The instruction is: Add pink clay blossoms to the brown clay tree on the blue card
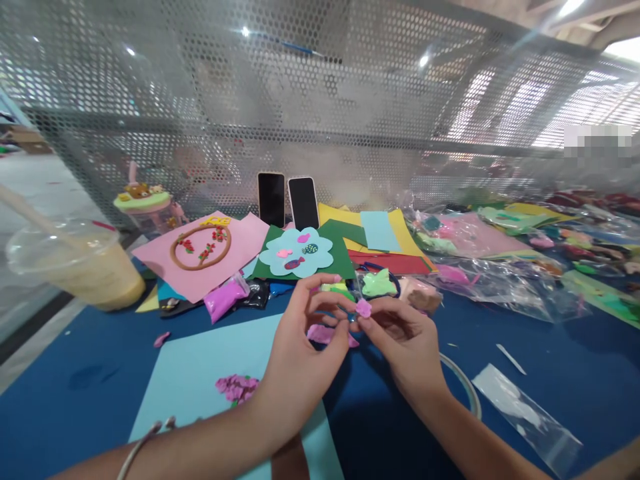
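Note:
Between the fingertips of my right hand [407, 340] is a small pink clay piece [364, 308] with a ruffled edge. My left hand [313, 347] is beside it, fingers curved and apart, its fingertips close to the piece; whether they touch it is unclear. Below and behind my left fingers lies a larger strip of pink clay [325, 335]. Under my left forearm is a light blue sheet [200, 360] bearing a cluster of purple-pink clay petals [236, 388] with bits of green, and a brown shape [291, 460] at its lower edge.
A drink cup [100, 267] stands at the left. Two phones [271, 199] lean against the perforated metal panel [350, 100]. Behind my hands lie a flower-shaped card [300, 267] and a pink sheet [245, 247]. Clay bags [225, 297], a tape roll [467, 383] and a plastic packet [525, 413] surround them.

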A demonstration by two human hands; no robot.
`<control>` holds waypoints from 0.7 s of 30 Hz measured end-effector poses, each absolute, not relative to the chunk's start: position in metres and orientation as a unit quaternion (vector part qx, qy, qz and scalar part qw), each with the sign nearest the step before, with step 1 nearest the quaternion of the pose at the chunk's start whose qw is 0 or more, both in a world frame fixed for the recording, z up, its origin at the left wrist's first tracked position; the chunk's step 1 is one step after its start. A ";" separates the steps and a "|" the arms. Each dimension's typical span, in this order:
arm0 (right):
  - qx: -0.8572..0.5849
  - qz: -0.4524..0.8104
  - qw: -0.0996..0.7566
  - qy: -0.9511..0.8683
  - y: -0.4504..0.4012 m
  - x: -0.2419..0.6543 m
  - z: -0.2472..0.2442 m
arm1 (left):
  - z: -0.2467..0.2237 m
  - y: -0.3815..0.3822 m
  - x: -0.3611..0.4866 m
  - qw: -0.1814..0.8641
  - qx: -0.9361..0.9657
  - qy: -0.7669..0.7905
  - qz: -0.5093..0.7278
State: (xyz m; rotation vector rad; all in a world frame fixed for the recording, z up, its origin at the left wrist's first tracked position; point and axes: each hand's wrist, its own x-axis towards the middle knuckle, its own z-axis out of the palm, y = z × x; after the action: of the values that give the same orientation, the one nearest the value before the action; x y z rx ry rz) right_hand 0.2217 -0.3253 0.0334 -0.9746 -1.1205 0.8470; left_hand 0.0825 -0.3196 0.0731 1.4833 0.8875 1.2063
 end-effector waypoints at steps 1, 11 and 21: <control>-0.428 0.379 0.658 -0.490 -0.325 0.222 0.034 | 0.073 -0.320 0.082 0.493 0.615 0.362 0.498; -0.418 0.363 0.667 -0.498 -0.322 0.222 0.032 | 0.071 -0.321 0.082 0.525 0.598 0.362 0.486; -0.428 0.349 0.681 -0.482 -0.320 0.228 0.029 | 0.069 -0.328 0.078 0.644 0.499 0.369 0.447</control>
State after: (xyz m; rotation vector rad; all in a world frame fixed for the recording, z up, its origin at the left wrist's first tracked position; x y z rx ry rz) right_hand 0.2280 -0.3199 0.0289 -0.9602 -1.0809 0.7823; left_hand 0.0780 -0.3279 0.0688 1.1362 0.8408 1.0185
